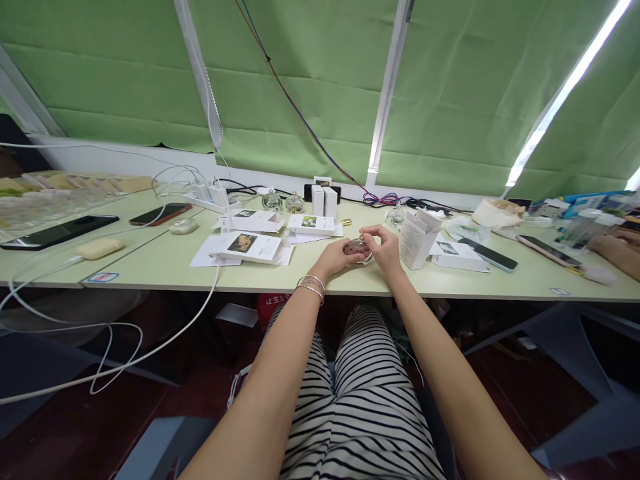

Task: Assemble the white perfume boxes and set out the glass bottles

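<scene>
My left hand [335,259] is closed around the body of a small round glass bottle [358,249] with something pinkish showing in it, near the table's front edge. At the bottle's gold-coloured neck, the fingers of my right hand [384,247] are pinched together; what exactly they grip there is too small to tell. A gold cap-like piece [347,222] lies just behind. Right of my hands stands an upright white box [417,241] with its top flaps open. White printed boxes [250,247] lie flat to the left.
Two round glass bottles [271,201] stand at the back, another glass bottle [395,215] behind my right hand. Phones [487,255] rest on both sides. White cables [213,293] hang over the front edge at left. Another person's hand [620,248] is at far right.
</scene>
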The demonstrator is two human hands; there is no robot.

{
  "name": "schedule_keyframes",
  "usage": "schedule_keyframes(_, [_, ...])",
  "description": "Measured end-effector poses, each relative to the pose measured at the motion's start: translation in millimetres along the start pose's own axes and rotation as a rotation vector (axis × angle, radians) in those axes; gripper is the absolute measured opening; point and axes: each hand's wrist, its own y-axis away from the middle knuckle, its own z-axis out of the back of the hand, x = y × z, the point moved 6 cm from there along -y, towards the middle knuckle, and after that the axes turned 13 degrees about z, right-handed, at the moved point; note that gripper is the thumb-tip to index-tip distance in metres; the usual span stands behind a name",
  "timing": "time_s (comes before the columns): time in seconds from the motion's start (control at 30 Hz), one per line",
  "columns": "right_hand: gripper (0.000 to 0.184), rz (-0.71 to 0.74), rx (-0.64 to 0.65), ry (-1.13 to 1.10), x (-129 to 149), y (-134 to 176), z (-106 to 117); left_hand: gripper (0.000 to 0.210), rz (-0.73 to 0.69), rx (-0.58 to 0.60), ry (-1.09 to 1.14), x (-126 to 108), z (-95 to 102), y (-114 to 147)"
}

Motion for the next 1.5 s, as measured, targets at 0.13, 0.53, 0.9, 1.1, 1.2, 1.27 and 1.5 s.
schedule_keyframes(0.13, [0.014, 0.051, 0.013, 0.038, 3, -1, 1, 0.030, -0.014, 0.000, -0.005, 0, -0.4, -1])
schedule_keyframes(0.53, [0.014, 0.012, 0.035, 0.016, 1, -3, 0, 0.029, -0.019, 0.004, 0.025, 1, -1.2, -2])
schedule_keyframes(0.9, [0.013, 0.028, 0.094, 0.064, 7, -8, 2, 0.027, -0.006, 0.004, 0.022, -1, -0.8, 0])
schedule_keyframes(1.1, [0.013, -0.020, 0.078, -0.037, -2, -4, 0, 0.029, 0.001, 0.000, -0.003, -1, 0.6, 0])
schedule_keyframes(1.2, [0.014, -0.005, 0.045, -0.042, -2, 0, -1, 0.029, -0.013, 0.000, -0.007, 0, -0.1, -1])
schedule_keyframes(1.27, [0.016, 0.014, 0.016, -0.042, 1, 4, -1, 0.030, -0.021, 0.007, -0.004, 1, -1.2, -2])
schedule_keyframes(1.5, [0.029, -0.055, -0.092, -0.055, -10, 8, 5, 0.036, -0.026, 0.005, -0.014, 0, -0.4, -1])
